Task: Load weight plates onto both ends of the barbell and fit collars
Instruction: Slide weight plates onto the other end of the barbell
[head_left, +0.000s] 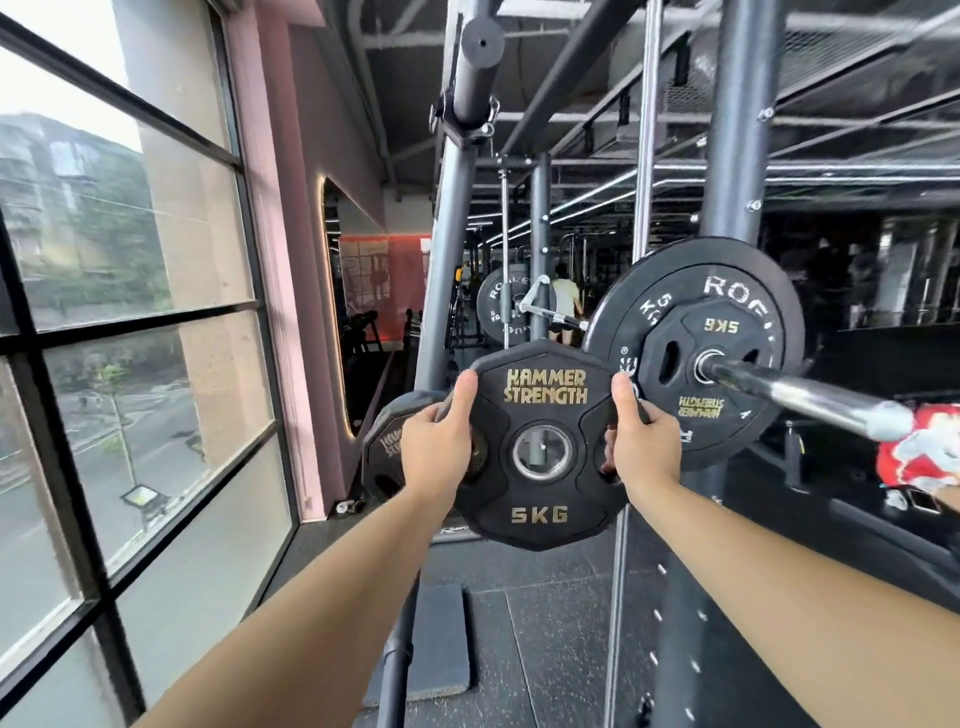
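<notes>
Right of the window (130, 312), a black 5 kg plate (543, 519) is held upright in the air. Its left edge is gripped by the left hand (436, 447), with the thumb laid on the face and the fingers curled behind. Its right edge is clasped the same way by the right hand (644, 447). Further right, the barbell sleeve (795, 395) is loaded with a large black plate (727, 286) and a smaller 5 kg plate (722, 332) against its outer face.
</notes>
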